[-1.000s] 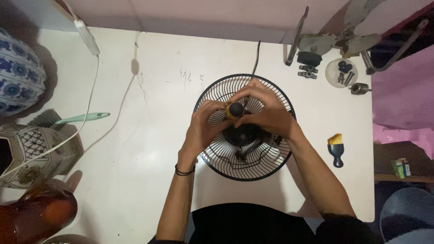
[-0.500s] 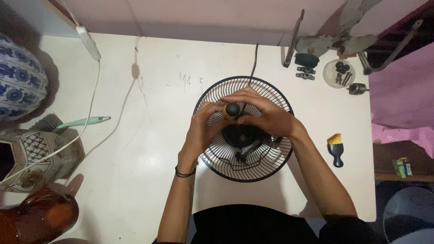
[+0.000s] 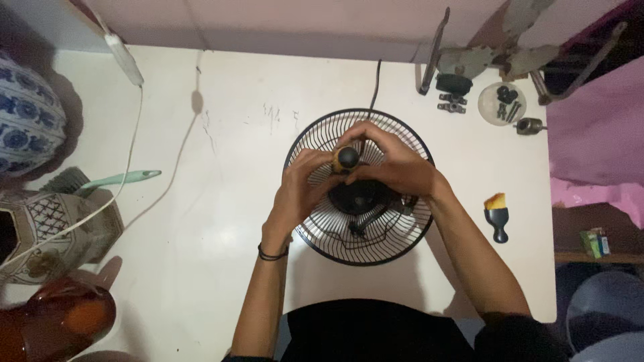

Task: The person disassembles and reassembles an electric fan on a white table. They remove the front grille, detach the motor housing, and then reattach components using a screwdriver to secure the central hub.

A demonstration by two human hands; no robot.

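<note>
left hand (image 3: 300,191) | right hand (image 3: 392,164) | both closed round screwdriver (image 3: 346,158) over fan grille (image 3: 315,231)

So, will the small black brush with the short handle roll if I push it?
The brush probably slides rather than rolls: it lies flat on the white table and its head looks wide. Being small, it likely feels light.

Both hands, left hand (image 3: 302,191) and right hand (image 3: 392,164), have shifted slightly on the screwdriver (image 3: 346,158) over the fan grille (image 3: 322,234); the brown jar (image 3: 54,322) has slid lower in view.
</note>
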